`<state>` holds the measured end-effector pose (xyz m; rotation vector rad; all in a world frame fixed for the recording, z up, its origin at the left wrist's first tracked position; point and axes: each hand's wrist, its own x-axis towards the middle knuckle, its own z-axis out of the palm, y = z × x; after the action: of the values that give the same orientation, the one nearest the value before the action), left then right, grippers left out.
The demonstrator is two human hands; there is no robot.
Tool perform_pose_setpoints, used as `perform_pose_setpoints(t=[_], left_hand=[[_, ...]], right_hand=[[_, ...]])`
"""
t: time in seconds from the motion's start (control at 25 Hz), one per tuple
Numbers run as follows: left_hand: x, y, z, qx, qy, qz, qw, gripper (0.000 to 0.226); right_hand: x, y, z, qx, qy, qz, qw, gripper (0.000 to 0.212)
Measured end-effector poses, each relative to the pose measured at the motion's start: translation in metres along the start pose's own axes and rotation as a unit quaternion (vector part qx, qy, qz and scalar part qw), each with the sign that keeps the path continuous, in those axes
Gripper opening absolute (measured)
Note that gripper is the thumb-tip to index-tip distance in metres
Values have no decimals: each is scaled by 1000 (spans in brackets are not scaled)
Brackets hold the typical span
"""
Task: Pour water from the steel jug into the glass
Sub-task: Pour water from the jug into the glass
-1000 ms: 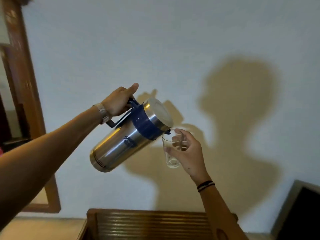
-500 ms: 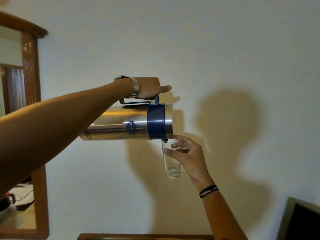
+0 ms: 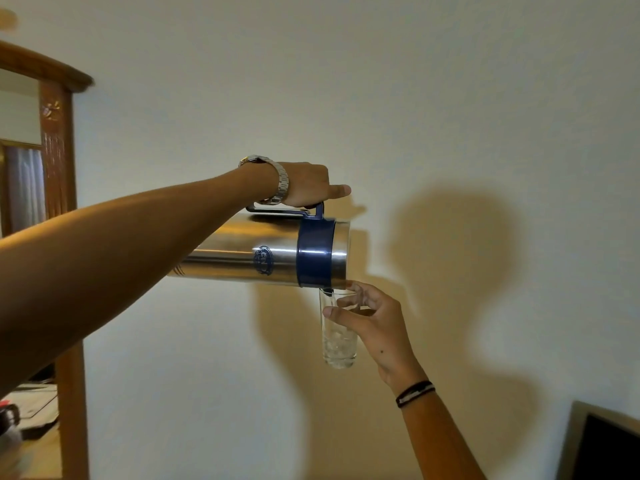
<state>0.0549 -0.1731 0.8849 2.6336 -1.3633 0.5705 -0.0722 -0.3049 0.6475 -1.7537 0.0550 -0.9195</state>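
Nearest the camera, the left forearm crosses the frame from lower left toward centre, with a metal wristwatch (image 3: 280,181) at the wrist. Left hand (image 3: 308,183) is closed around the blue handle (image 3: 287,211) on top of the steel jug (image 3: 263,252), thumb extended to the right. Jug lies roughly horizontal in the air, base to the left, mouth end to the right; a blue collar (image 3: 315,252) rings the body near the mouth, and a blue printed emblem sits on the steel side left of it. The spout at the underside of the collar is directly over, and just at, the rim of the glass (image 3: 338,336). Right hand (image 3: 375,325) enters from lower right and grips the upper part of the glass, thumb across the near side, fingers curled round the far side; a dark braided band (image 3: 415,393) sits on that wrist. Glass is upright, held in mid-air below the jug mouth, to the right of centre; clear water with bubbles fills its lower part. The two hands are apart, one above the other. Further back: wooden frame (image 3: 57,161) at far left, dark screen (image 3: 606,448) with pale bezel at lower right. Farthest, a plain pale wall (image 3: 415,98) carries the shadows of arms and jug.
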Motion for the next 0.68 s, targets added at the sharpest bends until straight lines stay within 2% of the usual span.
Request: perform_pose_setpoints(t=[0.2,0.44,0.68], left_hand=[[5,3,-1,11,7,6,1000,71],[9,10,-4,12,15,12,1000,70],[10,14,-4,19,12,18,1000,69]], right_hand=[[1,2,-4,14,6,-1,1000,56],[3,0,-9,13,11,-7,1000,70],[1,1,-11,7,11,-2,1000,64]])
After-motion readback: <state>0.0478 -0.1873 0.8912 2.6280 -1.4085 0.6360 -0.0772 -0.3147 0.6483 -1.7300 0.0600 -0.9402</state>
